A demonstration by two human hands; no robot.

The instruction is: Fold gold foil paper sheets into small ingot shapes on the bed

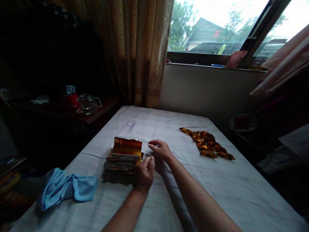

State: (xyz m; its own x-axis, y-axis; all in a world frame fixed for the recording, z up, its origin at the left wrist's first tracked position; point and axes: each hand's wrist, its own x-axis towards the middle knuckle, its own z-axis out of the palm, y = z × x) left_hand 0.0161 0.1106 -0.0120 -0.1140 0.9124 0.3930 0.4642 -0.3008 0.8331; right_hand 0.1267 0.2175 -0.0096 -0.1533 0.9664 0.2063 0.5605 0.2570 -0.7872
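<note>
Smooth, glossy, foil-like sheets (127, 147)

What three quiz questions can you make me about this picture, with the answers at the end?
1. True or false: the glass mug stands beside a red container.
2. Which is nearest the folded gold pieces? A) glass mug B) right hand C) red container
3. Fill in: a crumpled ____ cloth lies left of the stack of gold sheets.

Key: 1. True. 2. B. 3. Blue.
</note>
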